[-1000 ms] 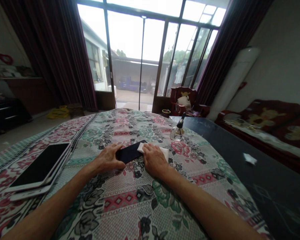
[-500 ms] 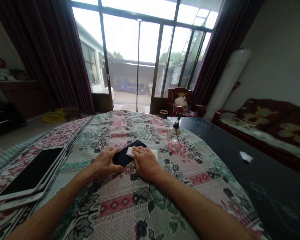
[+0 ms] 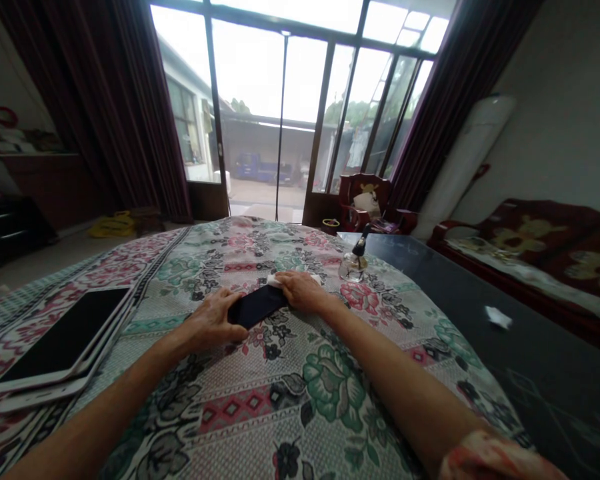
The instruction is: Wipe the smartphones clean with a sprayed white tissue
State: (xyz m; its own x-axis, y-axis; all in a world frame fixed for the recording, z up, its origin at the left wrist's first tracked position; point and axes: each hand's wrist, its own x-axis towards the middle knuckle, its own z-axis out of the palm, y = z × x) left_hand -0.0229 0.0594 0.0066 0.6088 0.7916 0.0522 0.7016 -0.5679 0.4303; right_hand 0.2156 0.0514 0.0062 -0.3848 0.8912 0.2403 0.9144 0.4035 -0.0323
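A dark smartphone point(image 3: 258, 307) lies on the flowered tablecloth point(image 3: 240, 407), its screen facing up. My left hand point(image 3: 215, 319) grips its near left end between thumb and fingers. At the far right end of the phone, my right hand point(image 3: 300, 291) presses a folded white tissue point(image 3: 274, 280) against it, fingers closed over the tissue. Part of the tissue is hidden under that hand. To the left, white tablets point(image 3: 65, 340) with black screens lie stacked.
Beyond my right hand stands a clear glass bottle point(image 3: 354, 265) with a black top. A crumpled white tissue point(image 3: 498, 317) lies on the black table point(image 3: 460, 293) at right. A wooden sofa point(image 3: 540, 233) and a chair point(image 3: 365, 200) stand farther back.
My right hand has slid the tissue across the phone, away from me and to the right, uncovering more of the screen. My left hand keeps its hold. The view has shifted slightly.
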